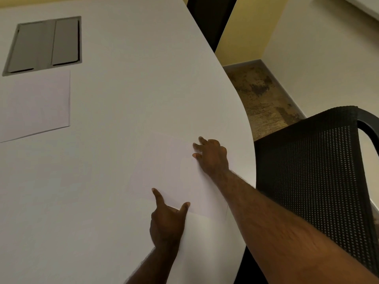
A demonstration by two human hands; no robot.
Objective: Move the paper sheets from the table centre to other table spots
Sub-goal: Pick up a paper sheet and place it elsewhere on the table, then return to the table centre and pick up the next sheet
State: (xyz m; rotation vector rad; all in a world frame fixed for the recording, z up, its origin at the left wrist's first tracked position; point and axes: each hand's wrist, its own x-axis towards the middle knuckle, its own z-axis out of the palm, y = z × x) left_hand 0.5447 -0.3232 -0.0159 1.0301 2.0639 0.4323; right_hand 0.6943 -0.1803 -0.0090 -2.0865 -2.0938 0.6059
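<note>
Though barely curled, both hands (167,220) (212,156) flat-fingered on one paper sheet (170,173).

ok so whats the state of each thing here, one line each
paper sheet near table edge: flat, under both hands
left hand: fingers straight, resting on sheet
right hand: fingers spread, pressing sheet
paper stack: flat, untouched, beside the hatch
cable hatch: both flaps closed
mesh chair: empty, at table edge

white table (114,119) | grey hatch (44,45) inset | paper sheets: far-left (35,105), near-right edge (174,177)
</note>
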